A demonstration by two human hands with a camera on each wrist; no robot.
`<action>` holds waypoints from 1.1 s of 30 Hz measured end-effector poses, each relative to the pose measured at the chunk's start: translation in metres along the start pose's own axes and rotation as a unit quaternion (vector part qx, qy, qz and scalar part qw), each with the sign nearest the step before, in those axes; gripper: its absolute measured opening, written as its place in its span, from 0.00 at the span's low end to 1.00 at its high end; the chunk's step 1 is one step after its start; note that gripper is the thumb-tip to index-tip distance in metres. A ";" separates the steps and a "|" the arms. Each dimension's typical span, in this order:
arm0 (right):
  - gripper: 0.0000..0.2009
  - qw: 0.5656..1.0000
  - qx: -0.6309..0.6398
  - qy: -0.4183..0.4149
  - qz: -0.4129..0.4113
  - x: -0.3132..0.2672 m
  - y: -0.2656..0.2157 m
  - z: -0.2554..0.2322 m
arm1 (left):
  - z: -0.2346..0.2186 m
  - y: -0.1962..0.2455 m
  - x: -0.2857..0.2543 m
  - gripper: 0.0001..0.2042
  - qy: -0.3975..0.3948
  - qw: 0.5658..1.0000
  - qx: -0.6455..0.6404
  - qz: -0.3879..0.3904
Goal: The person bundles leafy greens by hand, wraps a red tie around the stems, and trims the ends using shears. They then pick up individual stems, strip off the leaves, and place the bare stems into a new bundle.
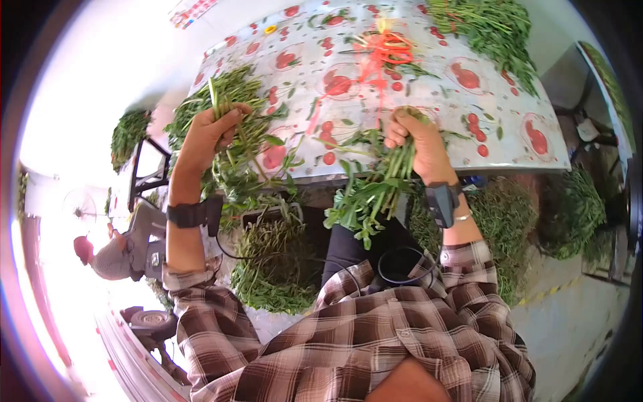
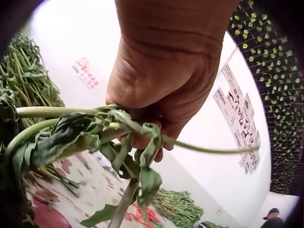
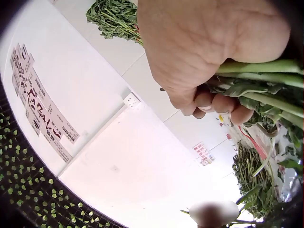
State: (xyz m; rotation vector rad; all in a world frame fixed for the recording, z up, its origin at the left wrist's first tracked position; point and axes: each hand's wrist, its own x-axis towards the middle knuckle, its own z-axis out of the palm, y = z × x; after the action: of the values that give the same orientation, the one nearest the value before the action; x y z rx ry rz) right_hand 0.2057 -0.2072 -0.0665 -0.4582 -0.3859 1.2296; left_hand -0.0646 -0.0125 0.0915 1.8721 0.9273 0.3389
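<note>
The left hand (image 1: 213,137) grips a few green leafy stems (image 1: 242,151) above the left pile (image 1: 231,87) at the table's near edge. In the left wrist view, that hand (image 2: 161,80) has its fingers curled round stems (image 2: 71,137) with limp leaves. The right hand (image 1: 418,141) holds a bunch of leafy stems (image 1: 375,194), its leaves hanging over the table's front edge. Thick stems (image 3: 270,78) run out from the curled right hand (image 3: 204,57) in the right wrist view. The two hands are apart.
Red ties (image 1: 392,50) lie mid-table on the patterned cloth (image 1: 295,74). Another green pile (image 1: 492,33) is at the back right. Greens (image 1: 274,261) are heaped below the table, and more (image 1: 506,228) on the right. A person (image 1: 110,258) is at far left.
</note>
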 end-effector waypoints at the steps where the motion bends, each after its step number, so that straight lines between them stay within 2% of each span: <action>1: 0.05 1.000 0.004 -0.017 0.006 0.001 0.000 -0.001 | 0.007 0.004 0.001 0.14 -0.026 0.999 -0.021 0.016; 2: 0.05 0.999 0.008 -0.034 0.012 0.001 0.000 -0.002 | 0.019 0.010 -0.001 0.14 -0.024 0.999 -0.007 0.026; 5: 0.06 1.000 -0.026 -0.017 0.006 0.001 0.001 0.000 | 0.051 0.020 0.002 0.14 -0.086 0.994 -0.051 0.041; 7: 0.07 0.998 -0.058 -0.010 -0.006 0.002 0.001 0.000 | 0.076 0.029 0.003 0.14 -0.081 0.994 0.027 0.067; 10: 0.07 0.996 -0.087 -0.024 -0.014 -0.001 0.000 0.011 | 0.109 0.033 0.015 0.16 -0.092 0.994 0.027 0.046; 11: 0.07 0.995 -0.103 -0.005 -0.012 -0.002 0.000 0.015 | 0.119 0.031 0.020 0.16 -0.092 0.994 0.026 0.050; 13: 0.08 0.994 -0.113 0.002 -0.008 -0.002 0.001 0.016 | 0.140 0.024 0.030 0.19 -0.111 0.992 -0.032 0.059; 16: 0.08 0.993 -0.114 0.006 -0.009 -0.003 0.001 0.020 | 0.163 0.018 0.041 0.25 -0.137 0.986 -0.033 0.086; 20: 0.08 0.994 -0.111 -0.001 -0.007 -0.004 0.001 0.019 | 0.182 0.018 0.045 0.27 -0.155 0.981 -0.076 0.085; 22: 0.07 0.993 -0.115 0.010 -0.009 -0.005 0.001 0.018 | 0.182 0.015 0.046 0.26 -0.150 0.984 -0.047 0.081; 25: 0.07 0.994 -0.110 0.018 -0.010 -0.005 0.002 0.018 | 0.183 0.015 0.042 0.21 -0.145 0.985 -0.030 0.085; 27: 0.06 0.993 -0.111 0.023 -0.023 -0.002 0.004 0.014 | 0.184 0.014 0.041 0.14 -0.231 0.964 -0.082 0.107; 30: 0.07 0.991 -0.122 0.026 -0.040 0.000 0.006 0.009 | 0.180 0.013 0.040 0.10 -0.233 0.969 -0.031 0.077; 33: 0.07 0.995 -0.089 0.038 -0.022 -0.002 0.004 0.009 | 0.183 0.006 0.045 0.10 -0.221 0.974 -0.021 0.049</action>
State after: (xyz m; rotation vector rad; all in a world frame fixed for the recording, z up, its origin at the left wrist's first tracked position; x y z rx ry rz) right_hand 0.1970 -0.2068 -0.0614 -0.6436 -0.4406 1.1362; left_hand 0.0762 -0.0999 0.0017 1.8543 0.5217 -0.0061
